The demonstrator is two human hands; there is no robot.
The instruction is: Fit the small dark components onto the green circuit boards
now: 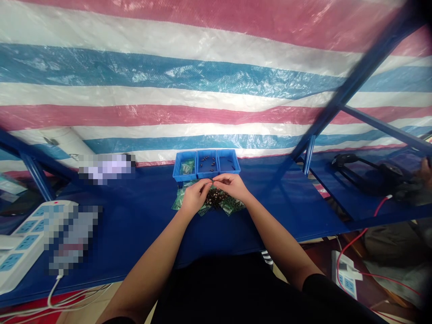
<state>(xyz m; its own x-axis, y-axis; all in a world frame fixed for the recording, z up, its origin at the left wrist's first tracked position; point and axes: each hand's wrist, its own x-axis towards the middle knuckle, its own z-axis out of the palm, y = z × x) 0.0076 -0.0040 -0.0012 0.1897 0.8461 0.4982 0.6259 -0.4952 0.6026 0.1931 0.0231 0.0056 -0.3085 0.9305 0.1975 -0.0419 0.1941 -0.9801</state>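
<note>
My left hand and my right hand meet fingertip to fingertip over a pile of small dark and brassy parts. Both are closed in a pinch; whatever sits between the fingertips is too small to make out. Clear green-tinted plastic bags lie around and under the pile. Just beyond my fingers stand three joined blue bins. A green-tinted bag lies in the left bin, several small parts are in the middle bin, and a few dark bits lie in the right bin.
The blue table carries a white power strip and a blurred-out cabled device at left. Blue frame posts rise on both sides. A striped sheet hangs behind. Another person's hand shows at far right.
</note>
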